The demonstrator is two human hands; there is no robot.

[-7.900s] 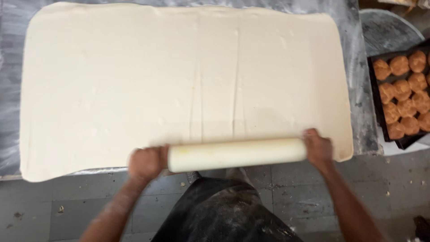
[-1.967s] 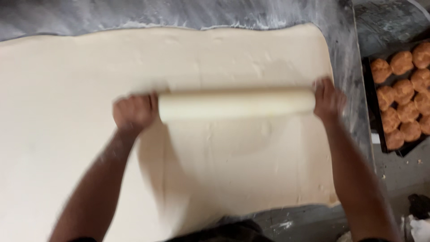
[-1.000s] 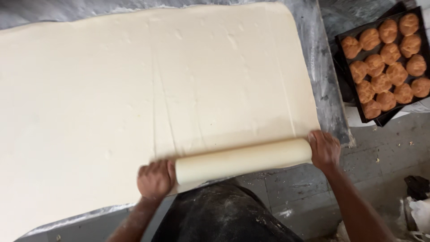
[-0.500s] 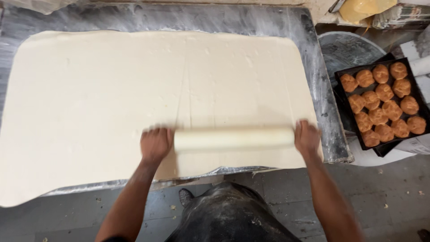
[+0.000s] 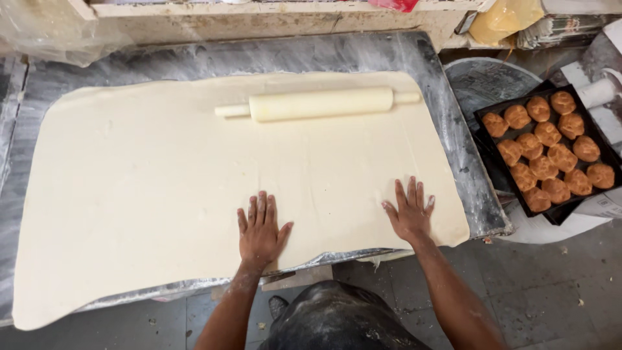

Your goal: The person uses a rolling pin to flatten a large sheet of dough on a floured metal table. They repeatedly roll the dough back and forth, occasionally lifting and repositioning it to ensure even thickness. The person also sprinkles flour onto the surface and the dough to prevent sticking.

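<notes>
- Flour-streaked grey worktop (image 5: 453, 129) fills most of the frame, its dark surface smeared white along the upper edge and right side, with a pale ledge running along the top behind it.
- Your dough sheet (image 5: 162, 194) covers nearly all of that worktop: a broad, smooth, cream-coloured rectangle with rounded corners, rolled thin, faint straight creases running down its middle, and its lower left corner hanging past the worktop's near edge.
- Over at the right of the frame sits a dark rectangular baking tray (image 5: 492, 159) tilted at an angle, holding rows of round, golden-brown, knobbly buns (image 5: 547, 159).
- Your rolling pin (image 5: 321, 104) lies on the dough near its upper edge, right of centre: a pale, smooth cylinder with a short handle at each end, touched by neither hand and well apart from both.
- Your left hand (image 5: 261, 230) lies flat, palm down, on the dough at lower centre, fingers spread and holding nothing.
- Your right hand (image 5: 410, 214) lies flat on the dough near its lower right corner, fingers fanned out and holding nothing.
</notes>
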